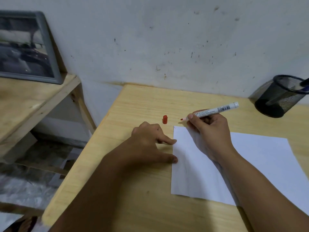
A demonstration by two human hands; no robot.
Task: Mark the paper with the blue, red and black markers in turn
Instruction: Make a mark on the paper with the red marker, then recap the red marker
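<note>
One small mark is showing at the paper (234, 164)'s far-left corner while the right hand (210, 129) is pinching the uncapped red marker (212, 111) just beyond it, the left hand (150, 139) is lying spread at its edge, and black is probably remaining.

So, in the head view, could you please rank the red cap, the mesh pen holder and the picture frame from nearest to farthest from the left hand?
1. Red cap: on the desk just beyond the left hand.
2. Picture frame: far left, on the side shelf.
3. Mesh pen holder: far right corner by the wall.
</note>
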